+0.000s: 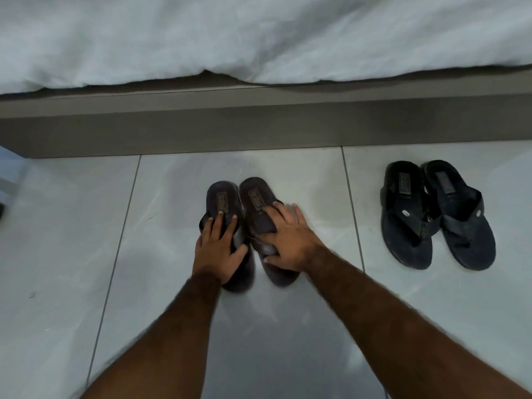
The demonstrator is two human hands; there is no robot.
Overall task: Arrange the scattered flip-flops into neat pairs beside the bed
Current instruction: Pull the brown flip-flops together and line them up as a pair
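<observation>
Two dark grey-brown flip-flops lie side by side on the tiled floor, heels toward the bed. My left hand (218, 249) grips the left flip-flop (220, 200) around its strap area. My right hand (288, 240) holds the right flip-flop (254, 197), fingers over the top and thumb at its inner edge. The two soles touch near the heels. To the right, a second pair of black flip-flops (434, 214) sits together, heels toward the bed, straps overlapping slightly.
The grey bed base (259, 128) runs across the view just beyond the flip-flops, with a white duvet (259, 38) hanging over it. Glossy pale floor tiles (72, 226) spread to the left and in front. A dark object shows at the far left edge (1, 208).
</observation>
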